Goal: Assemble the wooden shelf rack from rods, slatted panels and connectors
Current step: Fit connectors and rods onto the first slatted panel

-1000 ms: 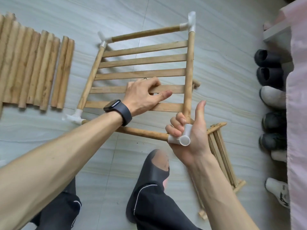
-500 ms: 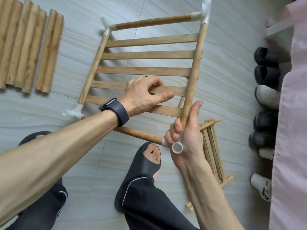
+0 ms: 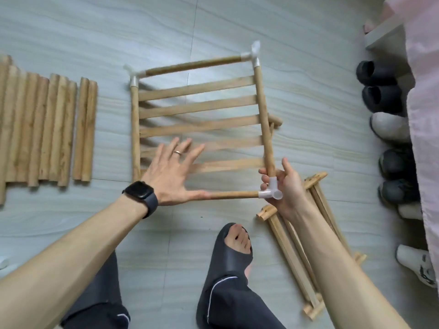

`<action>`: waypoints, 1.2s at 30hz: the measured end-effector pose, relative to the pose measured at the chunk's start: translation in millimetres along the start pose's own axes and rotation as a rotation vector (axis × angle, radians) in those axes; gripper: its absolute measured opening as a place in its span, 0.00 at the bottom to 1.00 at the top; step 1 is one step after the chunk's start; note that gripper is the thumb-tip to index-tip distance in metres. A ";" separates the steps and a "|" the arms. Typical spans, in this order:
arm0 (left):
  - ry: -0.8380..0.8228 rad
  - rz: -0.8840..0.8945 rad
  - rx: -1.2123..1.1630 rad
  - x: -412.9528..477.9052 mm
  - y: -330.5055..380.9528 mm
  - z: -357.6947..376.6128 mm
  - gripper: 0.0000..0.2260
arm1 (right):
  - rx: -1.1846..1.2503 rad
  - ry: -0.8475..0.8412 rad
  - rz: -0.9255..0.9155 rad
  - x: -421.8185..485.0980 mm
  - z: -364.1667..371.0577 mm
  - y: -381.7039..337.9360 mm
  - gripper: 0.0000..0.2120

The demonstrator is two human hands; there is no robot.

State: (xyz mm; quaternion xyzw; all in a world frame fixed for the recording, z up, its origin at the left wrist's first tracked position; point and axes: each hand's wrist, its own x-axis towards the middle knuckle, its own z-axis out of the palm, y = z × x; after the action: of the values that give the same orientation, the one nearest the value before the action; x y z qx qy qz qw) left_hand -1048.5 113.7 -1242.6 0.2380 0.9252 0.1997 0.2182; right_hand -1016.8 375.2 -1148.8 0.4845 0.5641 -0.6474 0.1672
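Note:
A wooden shelf frame (image 3: 199,108) of rods and slats, joined by white plastic connectors at its corners, is held above the floor. My right hand (image 3: 288,186) grips the near right corner connector (image 3: 270,191) and the rod ends there. Over the frame's near left part, my left hand (image 3: 172,172) is spread flat with straight fingers; its thumb lies along the near rod (image 3: 234,194). A second slatted panel (image 3: 306,243) lies on the floor under my right forearm.
A row of loose wooden rods (image 3: 45,131) lies on the floor at the left. Several shoes (image 3: 384,129) line the right side beside a pink cloth (image 3: 425,115). My foot in a black slipper (image 3: 228,262) stands near the frame.
My left hand has let go of the slat and spread open. The frame has swung round so its near rod lies level, still held at the corner connector by my right hand.

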 end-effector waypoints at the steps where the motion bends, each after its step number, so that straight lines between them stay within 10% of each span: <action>1: -0.058 -0.016 0.121 -8.3 -15.3 10.4 0.54 | -0.064 0.005 0.023 12.1 -5.3 4.3 0.30; 10: -0.124 -0.169 0.448 -20.7 -38.4 17.2 0.41 | -0.532 -0.021 -0.065 76.2 9.0 68.1 0.29; 21: -0.048 -0.102 0.511 -38.7 -55.8 -12.1 0.38 | -0.193 -0.008 -0.435 46.8 17.9 72.8 0.30; 26: -0.046 -0.024 0.488 -34.0 -55.8 -42.0 0.31 | -1.177 0.109 -0.991 27.9 20.1 64.4 0.42; 29: -0.057 0.012 0.518 -37.0 -66.6 -56.6 0.29 | -1.766 0.071 -1.029 24.6 26.2 64.2 0.50; 36: -0.096 0.027 0.541 -45.4 -72.1 -54.3 0.30 | -2.023 -0.046 -0.920 39.8 39.7 54.4 0.46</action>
State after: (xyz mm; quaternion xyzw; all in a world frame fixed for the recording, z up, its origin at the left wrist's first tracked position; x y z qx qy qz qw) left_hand -1065.0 17.2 -1217.9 0.3089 0.9303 -0.0632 0.1877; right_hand -1011.6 336.2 -1216.4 -0.1430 0.9548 0.1020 0.2398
